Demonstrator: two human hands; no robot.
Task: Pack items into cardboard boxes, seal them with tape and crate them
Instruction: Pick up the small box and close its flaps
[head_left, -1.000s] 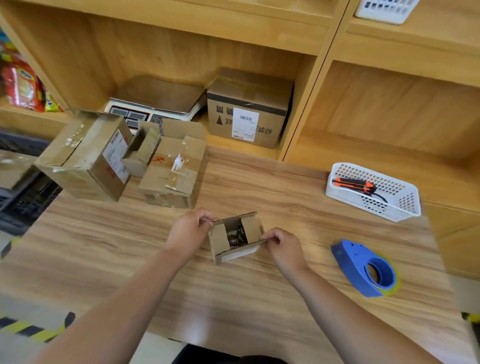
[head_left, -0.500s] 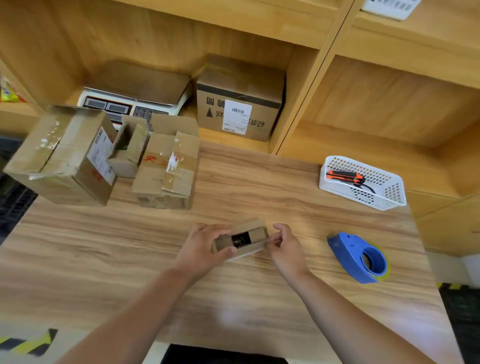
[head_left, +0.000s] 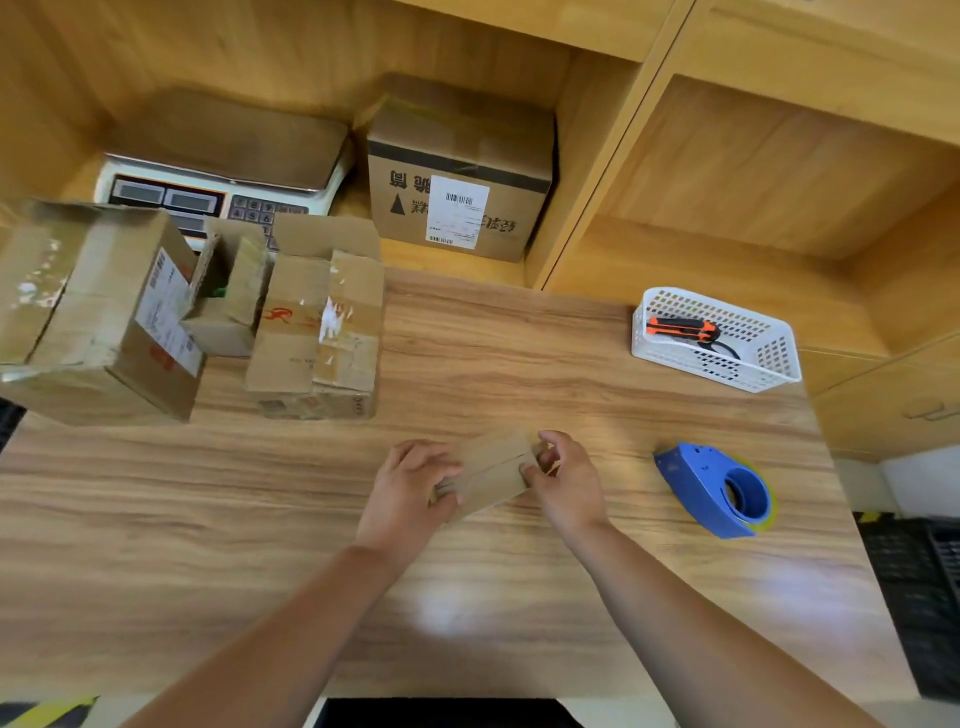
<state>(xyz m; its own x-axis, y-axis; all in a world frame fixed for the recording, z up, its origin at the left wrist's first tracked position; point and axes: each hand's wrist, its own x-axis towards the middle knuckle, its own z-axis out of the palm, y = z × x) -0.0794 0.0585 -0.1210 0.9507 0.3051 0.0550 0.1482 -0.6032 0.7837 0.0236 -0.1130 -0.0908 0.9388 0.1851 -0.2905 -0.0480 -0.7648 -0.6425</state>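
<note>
A small cardboard box (head_left: 493, 470) lies on the wooden table (head_left: 260, 519) near its middle, both top flaps folded down with a seam between them. My left hand (head_left: 408, 493) grips the box's left end, fingers curled over the top. My right hand (head_left: 563, 480) holds its right end, thumb and fingers curled round the edge. A blue tape dispenser (head_left: 719, 488) with a roll of tape lies to the right of my right hand, apart from it.
Three worn cardboard boxes (head_left: 104, 312) (head_left: 228, 296) (head_left: 319, 322) stand at the table's back left. A white basket (head_left: 763, 364) with an orange utility knife (head_left: 680, 327) sits back right. On the shelf behind are a scale (head_left: 228, 171) and a labelled box (head_left: 460, 176).
The small box's flaps stood open showing a dark item a second ago; both hands have folded them down and the box is closed. The camera view has shifted.
</note>
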